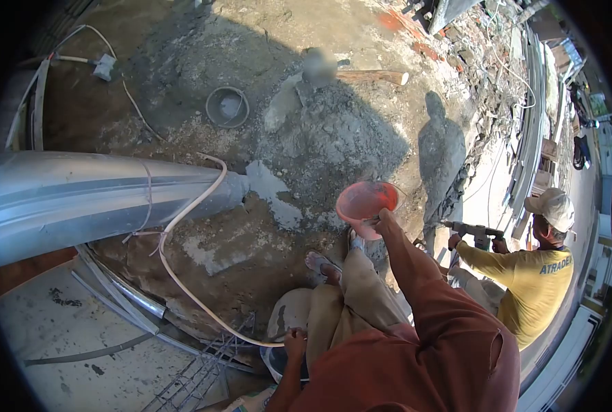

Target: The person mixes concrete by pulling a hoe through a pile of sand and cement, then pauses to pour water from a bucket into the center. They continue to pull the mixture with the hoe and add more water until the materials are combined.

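My right hand [387, 220] is closed at the near rim of an orange-red bucket [364, 230], which is tilted so that its wet inside shows. A small greyish piece sticks out by my fingers; I cannot make out what it is. Low beside my leg, my left hand [295, 342] is closed around the end of a pale hose [196, 312]. Under it stands a dark bucket [273, 358], partly hidden by my arm. A heap of grey mix [340, 130] lies on the ground beyond the orange-red bucket.
A large metal-clad pipe [100, 202] enters from the left, with the hose over it. A round bucket [227, 108] stands behind. A wooden handle [371, 75] lies past the heap. Right, a co-worker in yellow [526, 275] holds a power drill [478, 231]. Rebar [189, 374] lies lower left.
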Motion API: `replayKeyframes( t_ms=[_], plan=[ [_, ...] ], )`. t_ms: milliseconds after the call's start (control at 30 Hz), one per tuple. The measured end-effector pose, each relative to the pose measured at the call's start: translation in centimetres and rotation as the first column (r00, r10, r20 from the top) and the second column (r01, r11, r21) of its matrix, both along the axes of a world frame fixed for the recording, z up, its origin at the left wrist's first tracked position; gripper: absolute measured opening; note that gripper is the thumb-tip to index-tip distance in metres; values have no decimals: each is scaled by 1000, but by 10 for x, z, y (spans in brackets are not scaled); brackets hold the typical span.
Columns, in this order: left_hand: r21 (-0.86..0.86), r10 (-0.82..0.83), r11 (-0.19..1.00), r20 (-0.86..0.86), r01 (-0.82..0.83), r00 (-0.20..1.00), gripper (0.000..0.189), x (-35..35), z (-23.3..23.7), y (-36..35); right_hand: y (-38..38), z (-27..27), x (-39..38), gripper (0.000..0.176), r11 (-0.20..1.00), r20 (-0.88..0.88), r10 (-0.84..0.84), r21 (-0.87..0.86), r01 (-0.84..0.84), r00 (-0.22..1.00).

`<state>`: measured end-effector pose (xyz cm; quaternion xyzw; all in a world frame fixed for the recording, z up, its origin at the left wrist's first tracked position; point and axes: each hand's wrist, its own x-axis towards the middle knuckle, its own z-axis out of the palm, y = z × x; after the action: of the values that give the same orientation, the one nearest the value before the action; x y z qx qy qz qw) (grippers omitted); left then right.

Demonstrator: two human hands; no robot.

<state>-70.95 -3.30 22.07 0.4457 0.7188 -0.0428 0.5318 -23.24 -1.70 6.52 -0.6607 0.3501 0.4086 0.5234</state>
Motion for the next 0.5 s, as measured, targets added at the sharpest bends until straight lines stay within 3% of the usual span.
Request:
replayKeyframes(
  t_ms=[33, 67, 133, 167, 267, 333, 367, 433, 467, 500],
  plan=[
    [34, -172, 984, -48, 174, 984, 20, 8, 7, 3, 2, 1, -5, 28, 998, -67, -44, 35, 46, 997],
    [33, -182, 983, -45, 183, 982, 20, 10, 2, 2, 6, 3, -11, 28, 998, -64, -54, 33, 56, 997],
    [91, -356, 926, -113, 367, 928, 21, 9, -8, 1, 10, 2, -27, 21, 968, -90, -235, 70, 241, 968],
    [88, -373, 919, -112, 383, 921, 21, 8, -6, 3, 4, -7, -31, 18, 938, -105, -325, 87, 334, 940],
    [93, -398, 908, -111, 408, 911, 24, 14, 4, 18, -2, -20, -47, 17, 883, -180, -384, 216, 417, 906],
    [10, -325, 945, -93, 328, 941, 24, 18, 18, 26, -12, -29, -58, 18, 830, -243, -416, 291, 475, 876],
    [15, -344, 938, -93, 347, 934, 24, 16, 15, 27, -15, -45, -63, 18, 792, -231, -489, 286, 539, 841],
    [-5, -234, 972, -31, 233, 972, 25, 1, 4, 20, -10, -68, -62, 18, 708, -211, -612, 283, 647, 762],
    [4, -245, 969, -32, 246, 969, 25, -4, 3, 17, 16, 38, -53, 18, 763, -243, -551, 240, 600, 798],
    [-8, -299, 954, -59, 299, 952, 25, -5, 3, 16, 17, 22, -46, 18, 751, -245, -561, 251, 610, 791]
  ],
)
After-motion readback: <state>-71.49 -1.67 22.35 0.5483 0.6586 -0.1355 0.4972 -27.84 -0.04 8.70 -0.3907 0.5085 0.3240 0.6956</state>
